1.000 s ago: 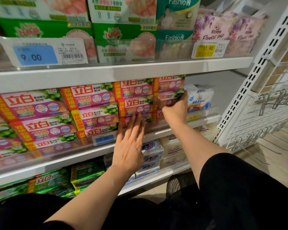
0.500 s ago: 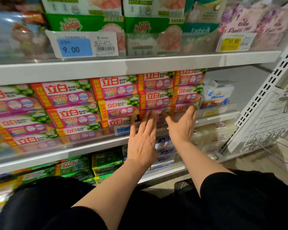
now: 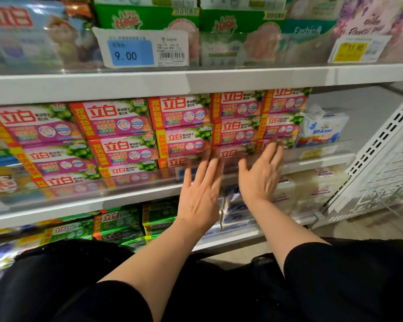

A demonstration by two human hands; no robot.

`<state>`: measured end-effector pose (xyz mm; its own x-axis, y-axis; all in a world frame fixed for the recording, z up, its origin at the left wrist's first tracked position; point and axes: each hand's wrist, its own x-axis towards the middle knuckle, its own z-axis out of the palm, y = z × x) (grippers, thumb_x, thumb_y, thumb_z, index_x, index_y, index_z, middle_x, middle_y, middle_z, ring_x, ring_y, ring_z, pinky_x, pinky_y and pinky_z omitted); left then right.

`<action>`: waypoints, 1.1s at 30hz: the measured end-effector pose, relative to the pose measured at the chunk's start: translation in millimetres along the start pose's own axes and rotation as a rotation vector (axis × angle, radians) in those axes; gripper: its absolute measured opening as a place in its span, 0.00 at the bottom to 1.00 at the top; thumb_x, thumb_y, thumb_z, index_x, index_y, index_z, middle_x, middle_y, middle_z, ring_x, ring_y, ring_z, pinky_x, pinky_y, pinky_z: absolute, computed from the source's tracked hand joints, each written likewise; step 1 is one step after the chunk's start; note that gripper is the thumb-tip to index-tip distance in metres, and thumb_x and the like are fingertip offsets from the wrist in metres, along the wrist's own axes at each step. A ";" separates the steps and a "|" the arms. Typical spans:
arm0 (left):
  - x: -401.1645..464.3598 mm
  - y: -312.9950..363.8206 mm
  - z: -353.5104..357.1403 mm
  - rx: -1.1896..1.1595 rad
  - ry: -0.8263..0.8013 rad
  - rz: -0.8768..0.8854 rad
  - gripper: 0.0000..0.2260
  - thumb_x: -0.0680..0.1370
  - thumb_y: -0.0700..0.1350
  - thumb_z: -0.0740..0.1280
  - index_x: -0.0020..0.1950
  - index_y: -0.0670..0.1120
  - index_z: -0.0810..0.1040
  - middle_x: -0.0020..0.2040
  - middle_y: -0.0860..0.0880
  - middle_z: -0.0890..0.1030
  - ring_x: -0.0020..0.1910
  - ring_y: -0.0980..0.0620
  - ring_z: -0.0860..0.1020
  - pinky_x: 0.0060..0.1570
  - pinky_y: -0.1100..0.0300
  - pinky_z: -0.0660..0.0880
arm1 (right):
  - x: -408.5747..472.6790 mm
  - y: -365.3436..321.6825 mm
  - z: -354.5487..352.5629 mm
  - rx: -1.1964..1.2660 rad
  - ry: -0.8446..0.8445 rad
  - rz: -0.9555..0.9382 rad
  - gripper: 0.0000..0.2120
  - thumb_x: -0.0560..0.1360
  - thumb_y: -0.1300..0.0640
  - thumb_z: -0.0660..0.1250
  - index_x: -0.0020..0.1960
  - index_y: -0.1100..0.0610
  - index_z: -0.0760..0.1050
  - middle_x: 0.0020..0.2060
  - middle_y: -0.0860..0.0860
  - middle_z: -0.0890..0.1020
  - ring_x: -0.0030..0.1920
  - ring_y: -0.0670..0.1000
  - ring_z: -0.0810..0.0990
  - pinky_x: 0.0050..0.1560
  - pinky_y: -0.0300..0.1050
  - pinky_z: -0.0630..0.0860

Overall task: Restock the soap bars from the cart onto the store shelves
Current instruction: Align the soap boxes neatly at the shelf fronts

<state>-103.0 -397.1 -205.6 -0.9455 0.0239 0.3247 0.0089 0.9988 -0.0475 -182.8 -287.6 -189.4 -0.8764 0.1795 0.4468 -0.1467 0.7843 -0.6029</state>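
**Both hands flat against the pink soap stack**

The person is reaching in with the left hand [image 3: 201, 194] and the right hand [image 3: 262, 175], both spread wide with straight fingers and gripping nothing; the fingertips are meeting the lowest row of pink soap boxes [image 3: 179, 126], which are sitting stacked three high on the middle shelf [image 3: 79, 205] just ahead of the hands; blur is hiding how firmly they are pressing.

The boxes are looking like thin card round solid bars; I am judging them fairly heavy for their size, stiff on the long faces, softer at the end flaps, and a little slick with their glossy print; gripping one across the short sides, thumb over and fingers under, seems the safest hold.

A clear plastic lip [image 3: 130, 182] is running along the shelf edge under the fingers, so boxes are having to go up and over it; the upper shelf [image 3: 196, 82] is leaving little headroom above; a white soap pack [image 3: 323, 129] is sitting beyond the right hand, and green boxes [image 3: 116, 226] are lying below the left wrist.
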 end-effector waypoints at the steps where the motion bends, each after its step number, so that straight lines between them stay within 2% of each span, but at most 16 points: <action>1: -5.3 -5.0 -0.7 0.012 0.050 -0.017 0.43 0.71 0.50 0.69 0.79 0.44 0.49 0.78 0.45 0.49 0.76 0.43 0.49 0.72 0.40 0.52 | -7.8 -4.4 2.1 -0.039 -0.015 -0.108 0.32 0.75 0.52 0.66 0.73 0.64 0.59 0.73 0.63 0.61 0.72 0.63 0.61 0.71 0.57 0.61; 3: -13.7 -18.2 -0.1 0.047 0.132 -0.081 0.44 0.67 0.48 0.72 0.78 0.40 0.55 0.77 0.43 0.53 0.74 0.42 0.55 0.71 0.40 0.56 | -23.6 -14.6 8.5 -0.067 -0.046 -0.336 0.25 0.76 0.51 0.62 0.68 0.63 0.66 0.67 0.63 0.70 0.67 0.66 0.68 0.68 0.61 0.64; 4: -17.6 -26.2 0.3 0.076 0.142 -0.104 0.45 0.67 0.47 0.70 0.78 0.39 0.52 0.77 0.42 0.50 0.75 0.41 0.54 0.72 0.40 0.53 | -30.5 -20.2 12.4 -0.068 -0.064 -0.432 0.23 0.76 0.51 0.59 0.67 0.62 0.67 0.65 0.62 0.72 0.65 0.66 0.70 0.68 0.63 0.66; 6: -24.8 -41.9 -1.2 0.126 0.141 -0.107 0.45 0.68 0.47 0.69 0.78 0.38 0.47 0.79 0.42 0.47 0.78 0.42 0.48 0.74 0.40 0.46 | -42.3 -30.7 19.3 -0.093 -0.107 -0.532 0.27 0.77 0.50 0.55 0.72 0.61 0.63 0.69 0.58 0.69 0.69 0.61 0.67 0.71 0.61 0.62; 8: -31.5 -52.9 -2.3 0.147 0.118 -0.117 0.45 0.68 0.46 0.69 0.78 0.38 0.47 0.78 0.41 0.49 0.78 0.42 0.46 0.74 0.39 0.47 | -49.3 -37.8 23.8 -0.096 -0.117 -0.493 0.30 0.76 0.48 0.54 0.75 0.61 0.58 0.72 0.57 0.66 0.73 0.57 0.61 0.73 0.60 0.56; 11: -39.3 -63.6 -4.5 0.143 0.102 -0.124 0.45 0.68 0.46 0.68 0.78 0.39 0.46 0.79 0.41 0.48 0.78 0.42 0.45 0.74 0.41 0.45 | -52.8 -41.6 28.0 -0.085 -0.120 -0.456 0.28 0.76 0.48 0.55 0.73 0.62 0.62 0.68 0.58 0.70 0.71 0.60 0.63 0.74 0.63 0.54; 14: -42.7 -70.0 -6.4 0.138 0.100 -0.109 0.46 0.69 0.45 0.68 0.78 0.39 0.43 0.79 0.42 0.44 0.78 0.43 0.42 0.75 0.42 0.43 | -52.6 -42.9 29.2 -0.082 -0.136 -0.450 0.28 0.77 0.50 0.58 0.73 0.62 0.62 0.69 0.58 0.69 0.71 0.62 0.63 0.75 0.62 0.50; 17: -42.8 -70.5 -7.2 0.156 0.074 -0.122 0.46 0.71 0.46 0.65 0.77 0.39 0.35 0.77 0.42 0.33 0.77 0.44 0.37 0.74 0.42 0.40 | -53.8 -42.4 28.9 -0.091 -0.175 -0.442 0.25 0.77 0.49 0.58 0.69 0.61 0.66 0.67 0.58 0.71 0.68 0.61 0.65 0.73 0.65 0.55; 19: -41.5 -66.6 -9.7 0.164 0.046 -0.144 0.46 0.73 0.47 0.63 0.75 0.39 0.31 0.75 0.42 0.29 0.76 0.44 0.34 0.74 0.42 0.36 | -50.9 -41.0 24.9 -0.108 -0.233 -0.456 0.28 0.78 0.48 0.58 0.74 0.60 0.60 0.73 0.56 0.64 0.73 0.59 0.59 0.74 0.64 0.48; 21: -40.6 -59.5 -11.0 0.170 -0.004 -0.148 0.44 0.74 0.48 0.62 0.76 0.39 0.34 0.76 0.43 0.31 0.76 0.44 0.34 0.73 0.42 0.34 | -45.6 -38.4 16.6 -0.150 -0.334 -0.487 0.33 0.79 0.46 0.58 0.77 0.59 0.51 0.77 0.54 0.55 0.76 0.56 0.50 0.74 0.61 0.41; 24: -41.6 -45.5 -12.8 0.154 -0.094 -0.156 0.42 0.76 0.49 0.61 0.77 0.41 0.34 0.78 0.44 0.37 0.77 0.44 0.40 0.73 0.42 0.37 | -44.9 -25.3 2.9 -0.212 -0.439 -0.576 0.32 0.80 0.43 0.54 0.78 0.58 0.49 0.77 0.54 0.55 0.76 0.56 0.50 0.75 0.60 0.41; 26: -41.5 -37.4 -12.5 0.141 -0.137 -0.157 0.41 0.77 0.51 0.60 0.77 0.42 0.33 0.78 0.44 0.38 0.78 0.44 0.41 0.73 0.41 0.38 | -54.0 -6.4 0.0 -0.211 -0.421 -0.596 0.32 0.81 0.45 0.53 0.78 0.58 0.46 0.78 0.55 0.51 0.77 0.54 0.49 0.76 0.56 0.42; 29: -43.6 -23.0 -3.8 0.158 -0.166 -0.020 0.41 0.78 0.50 0.60 0.76 0.44 0.31 0.77 0.45 0.32 0.76 0.45 0.33 0.73 0.41 0.35 | -75.0 31.8 1.3 -0.190 -0.395 -0.418 0.34 0.81 0.49 0.55 0.78 0.58 0.41 0.78 0.54 0.45 0.78 0.52 0.47 0.77 0.52 0.45; 33: -53.9 -6.5 19.7 0.148 -0.301 0.117 0.37 0.78 0.47 0.58 0.78 0.45 0.37 0.75 0.47 0.28 0.72 0.48 0.27 0.73 0.41 0.34 | -98.3 85.5 3.1 -0.276 -0.548 -0.044 0.35 0.80 0.52 0.59 0.79 0.55 0.42 0.78 0.54 0.45 0.76 0.57 0.51 0.75 0.53 0.52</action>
<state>-58.5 -405.6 -241.4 -0.9946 0.1025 0.0174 0.0966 0.9726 -0.2115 -110.6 -240.0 -287.0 -0.9913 -0.1304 0.0188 -0.1282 0.9220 -0.3653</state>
